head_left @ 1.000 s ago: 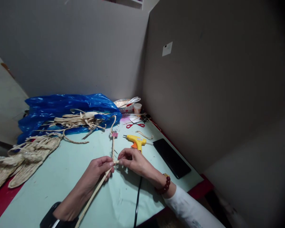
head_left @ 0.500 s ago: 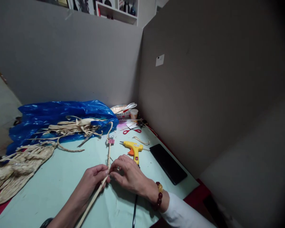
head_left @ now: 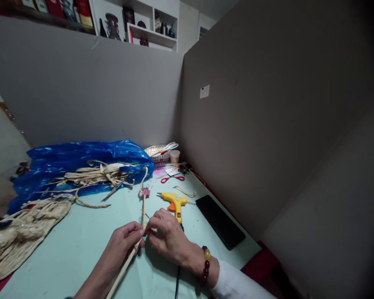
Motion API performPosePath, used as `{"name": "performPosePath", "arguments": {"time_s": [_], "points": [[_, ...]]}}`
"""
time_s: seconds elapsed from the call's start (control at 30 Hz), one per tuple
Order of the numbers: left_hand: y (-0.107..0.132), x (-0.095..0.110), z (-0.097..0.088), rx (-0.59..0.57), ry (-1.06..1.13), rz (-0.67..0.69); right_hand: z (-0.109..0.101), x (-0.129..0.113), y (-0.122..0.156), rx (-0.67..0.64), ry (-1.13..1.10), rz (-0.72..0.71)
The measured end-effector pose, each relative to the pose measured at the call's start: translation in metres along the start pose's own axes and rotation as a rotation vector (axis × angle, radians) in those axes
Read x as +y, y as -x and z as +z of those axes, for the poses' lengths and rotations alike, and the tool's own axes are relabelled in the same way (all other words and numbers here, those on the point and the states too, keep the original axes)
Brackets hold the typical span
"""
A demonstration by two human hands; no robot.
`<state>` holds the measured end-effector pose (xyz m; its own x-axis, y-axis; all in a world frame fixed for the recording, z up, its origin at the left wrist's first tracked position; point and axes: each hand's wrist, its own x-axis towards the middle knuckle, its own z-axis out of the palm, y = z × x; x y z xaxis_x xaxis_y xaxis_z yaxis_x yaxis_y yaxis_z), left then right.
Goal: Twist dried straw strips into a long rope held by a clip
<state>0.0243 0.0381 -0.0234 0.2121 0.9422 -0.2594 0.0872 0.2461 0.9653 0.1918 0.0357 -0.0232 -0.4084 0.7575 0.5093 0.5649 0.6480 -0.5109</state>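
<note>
My left hand (head_left: pixel 123 243) and my right hand (head_left: pixel 167 239) meet over the pale green table (head_left: pixel 68 253), both pinched on a thin braided straw cord (head_left: pixel 143 211). The cord runs away from my fingers to a pink binder clip (head_left: pixel 146 192). Loose flat straw strips (head_left: pixel 124 265) trail from my left hand toward me. My right wrist wears a dark red bead bracelet (head_left: pixel 205 268).
A yellow glue gun (head_left: pixel 174 202) lies just beyond my right hand, a black phone (head_left: pixel 220 221) to its right. Red scissors (head_left: pixel 172 179), a small cup (head_left: pixel 175 156) and a woven basket (head_left: pixel 157 152) sit at the back. A blue plastic bag (head_left: pixel 71 160) with straw bundles (head_left: pixel 95 176) and woven straw pieces (head_left: pixel 21 228) fill the left.
The view has tilted upward, showing shelves above the partition. My right hand has turned over the cord and closed in against my left hand's fingers.
</note>
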Motion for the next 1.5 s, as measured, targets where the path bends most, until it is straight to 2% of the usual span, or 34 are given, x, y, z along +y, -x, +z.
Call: {"name": "performPosePath", "arguments": {"time_s": [0.1,0.23,0.3,0.43,0.57,0.73,0.83,1.07,1.17,1.27,1.4,1.5], "points": [[0.001,0.002,0.000,0.003,-0.035,0.008,-0.002,0.000,-0.002,-0.027,-0.129,0.045],[0.003,0.005,-0.001,0.014,-0.052,0.033,-0.006,0.003,-0.005,-0.095,-0.414,0.288],[0.004,0.008,-0.001,0.013,-0.105,0.062,-0.007,0.005,-0.006,-0.145,-0.505,0.359],[0.007,0.013,0.002,0.023,-0.278,0.148,-0.005,0.010,-0.007,-0.191,-0.573,0.378],[0.012,0.016,0.005,0.105,-0.490,0.225,-0.001,0.012,-0.007,-0.171,-0.582,0.454],[0.013,0.013,0.007,0.186,-0.605,0.314,-0.001,0.008,-0.008,-0.180,-0.506,0.453],[0.013,0.011,0.007,0.175,-0.659,0.337,-0.005,0.004,-0.010,-0.218,-0.491,0.463],[0.013,0.014,0.001,0.046,-0.646,0.261,-0.006,0.007,-0.010,-0.228,-0.488,0.483],[0.013,0.016,-0.004,0.058,-0.594,0.213,-0.006,0.004,-0.008,-0.211,-0.447,0.456],[0.017,0.017,-0.001,0.124,-0.592,0.195,-0.007,0.000,-0.007,-0.178,-0.401,0.432],[0.026,0.018,0.013,0.222,-0.639,0.343,-0.005,-0.001,-0.006,-0.091,-0.349,0.382],[0.029,0.016,0.019,0.199,-0.657,0.414,-0.002,0.002,-0.005,-0.073,-0.392,0.362]]}}
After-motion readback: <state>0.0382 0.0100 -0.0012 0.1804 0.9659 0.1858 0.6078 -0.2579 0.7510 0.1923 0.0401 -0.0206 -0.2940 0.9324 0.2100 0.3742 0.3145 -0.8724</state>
